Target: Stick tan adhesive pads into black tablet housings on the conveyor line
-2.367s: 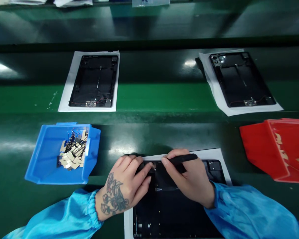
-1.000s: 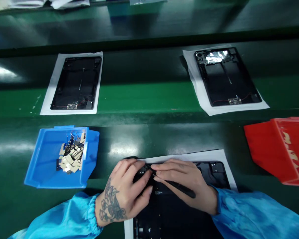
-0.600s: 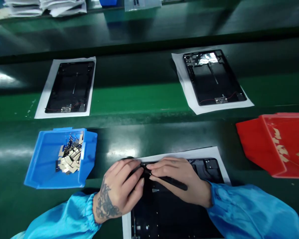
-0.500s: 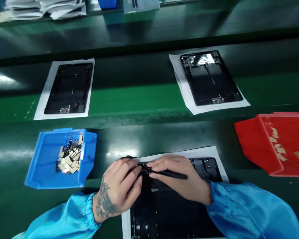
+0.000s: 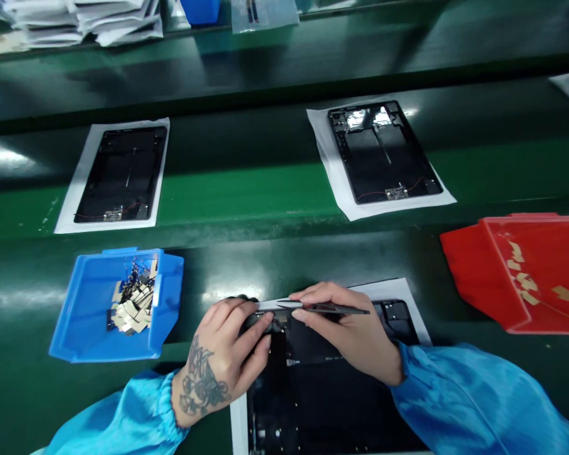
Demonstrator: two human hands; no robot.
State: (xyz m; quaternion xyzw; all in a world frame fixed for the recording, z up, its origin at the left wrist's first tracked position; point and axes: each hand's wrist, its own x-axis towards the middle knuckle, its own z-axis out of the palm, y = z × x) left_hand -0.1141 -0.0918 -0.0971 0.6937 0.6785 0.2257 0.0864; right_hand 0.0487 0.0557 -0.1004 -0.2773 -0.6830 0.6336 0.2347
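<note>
In the head view an open tablet housing (image 5: 332,404), black inside, lies on a white sheet (image 5: 239,423) before me. My left hand (image 5: 225,354) is curled over its upper left corner, the index fingertip by a small part (image 5: 279,322) at the top edge. Between thumb and fingers, my right hand (image 5: 348,332) pinches dark tweezers (image 5: 334,309). They lie nearly level, with the tips pointing left, close to the left fingertips and over the top edge. Whether the tips hold anything is too small to tell. Part of a dark object behind the left fingers is hidden.
A blue bin (image 5: 71,316) with small tan and black parts stands left. At right sits a red bin (image 5: 464,272) with tan scraps. Beyond, two tablet housings (image 5: 123,174) (image 5: 384,151) lie on white sheets along the green belt (image 5: 237,196). White packets (image 5: 123,19) are stacked far left.
My right hand has drawn slightly up and right, and the tweezers' tips have come off the part by the left fingertips. The housings on the belt have shifted left.
</note>
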